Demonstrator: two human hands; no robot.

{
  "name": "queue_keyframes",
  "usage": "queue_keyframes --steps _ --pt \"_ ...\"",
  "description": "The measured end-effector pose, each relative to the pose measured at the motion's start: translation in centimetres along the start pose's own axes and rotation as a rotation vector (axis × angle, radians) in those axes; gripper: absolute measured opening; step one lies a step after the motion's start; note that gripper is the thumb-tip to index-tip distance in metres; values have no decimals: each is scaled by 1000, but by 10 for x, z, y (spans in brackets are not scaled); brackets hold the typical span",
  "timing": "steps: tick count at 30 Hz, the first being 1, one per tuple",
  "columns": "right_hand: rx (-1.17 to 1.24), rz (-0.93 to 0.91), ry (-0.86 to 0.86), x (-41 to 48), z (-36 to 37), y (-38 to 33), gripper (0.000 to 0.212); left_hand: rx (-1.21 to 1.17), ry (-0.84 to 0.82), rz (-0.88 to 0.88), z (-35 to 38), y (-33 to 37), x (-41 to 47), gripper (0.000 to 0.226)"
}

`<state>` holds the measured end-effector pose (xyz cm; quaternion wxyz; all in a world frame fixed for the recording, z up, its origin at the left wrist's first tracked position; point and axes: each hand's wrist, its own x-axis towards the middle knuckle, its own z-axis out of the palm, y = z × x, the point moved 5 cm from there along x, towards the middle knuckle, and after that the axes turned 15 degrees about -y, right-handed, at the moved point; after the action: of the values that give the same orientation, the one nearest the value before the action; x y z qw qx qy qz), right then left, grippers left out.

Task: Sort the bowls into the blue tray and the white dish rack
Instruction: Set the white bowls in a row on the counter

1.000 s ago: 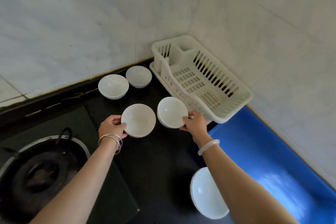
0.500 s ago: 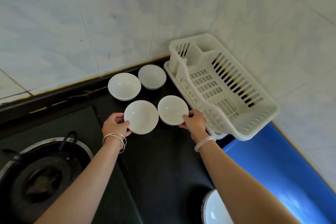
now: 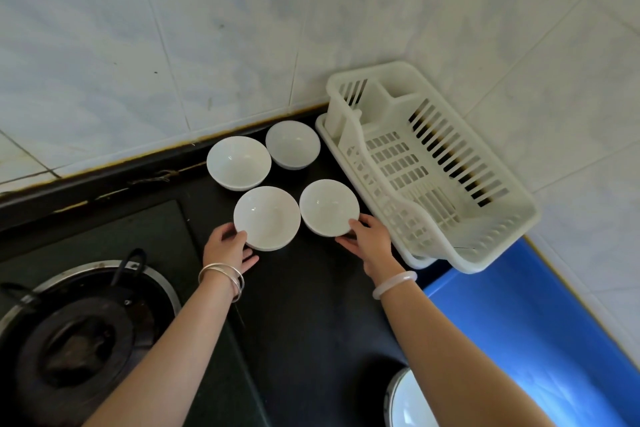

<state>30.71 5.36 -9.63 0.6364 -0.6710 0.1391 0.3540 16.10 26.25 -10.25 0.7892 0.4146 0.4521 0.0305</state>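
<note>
Several white bowls stand on the black counter. My left hand [image 3: 227,248] grips the near-left bowl [image 3: 266,217] at its near rim. My right hand [image 3: 369,241] grips the near-right bowl [image 3: 328,206] at its near right edge. Two more bowls stand behind them, the back-left bowl [image 3: 238,162] and the back-right bowl [image 3: 292,144]. The white dish rack [image 3: 498,243] lies to the right, with nothing in it. The blue tray [image 3: 540,322] lies at the lower right, partly under the rack.
A gas burner [image 3: 74,340] with a black grate sits at the lower left. Another white dish [image 3: 407,406] shows at the bottom edge beside my right forearm. Tiled walls [image 3: 207,28] close off the back and the right side.
Both hands have lowered their bowls toward the counter, just in front of the two back bowls. The view has tilted up and shifted, so less of the blue tray shows.
</note>
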Motion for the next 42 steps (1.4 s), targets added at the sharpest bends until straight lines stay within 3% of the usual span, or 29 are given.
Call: queue_keyframes --steps 6,28,36,42 --pt "87 -14 -7 2 4 0 38 -177 55 -5 5 -4 -5 34" --pt "76 26 -94 12 25 -17 41 -225 145 46 8 -12 -10 24" --pt "-155 8 -182 -22 14 -17 43 73 63 156 16 -26 -34 51" --pt "-447 -103 -164 -86 -27 -13 32 359 -150 168 34 -51 -69 40"
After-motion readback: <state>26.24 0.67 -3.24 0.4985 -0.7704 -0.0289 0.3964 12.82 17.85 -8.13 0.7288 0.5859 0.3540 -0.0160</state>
